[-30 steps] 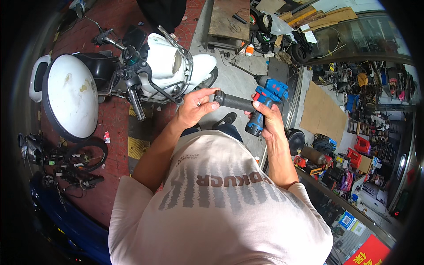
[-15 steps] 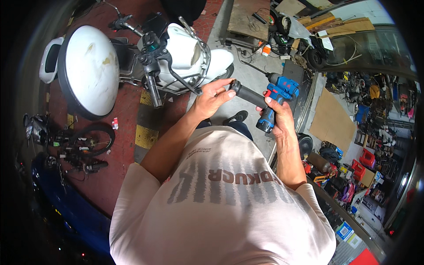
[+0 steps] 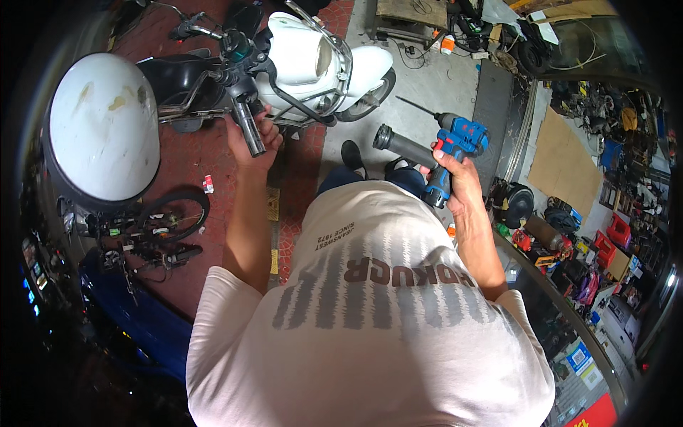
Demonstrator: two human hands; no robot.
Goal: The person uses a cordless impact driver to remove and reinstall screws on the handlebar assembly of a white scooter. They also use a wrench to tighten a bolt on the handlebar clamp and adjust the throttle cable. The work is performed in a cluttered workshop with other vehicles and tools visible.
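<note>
My left hand (image 3: 246, 161) is closed round the bare metal end of the scooter's handlebar (image 3: 251, 128), its fingers partly behind the tube. The white scooter (image 3: 295, 50) stands beyond it, with black controls at the bar. My right hand (image 3: 462, 185) grips a blue cordless drill (image 3: 462, 135) fitted with a long thin bit, and also a black cylindrical grip (image 3: 402, 148) with a flanged end, which points left below the bit. Some of these right fingers are hidden behind the two items.
A white helmet-like dome (image 3: 103, 128) is at left, above a bicycle (image 3: 171, 213). A wooden bench (image 3: 413, 11) stands at the top. Cardboard (image 3: 562, 164), tools and red plastic items (image 3: 608, 249) crowd the right. My feet (image 3: 353, 156) are on the concrete near red paving.
My left hand has let go of the black grip's flanged end and moved left onto the handlebar. My right hand still holds the drill and grip. The view has shifted slightly.
</note>
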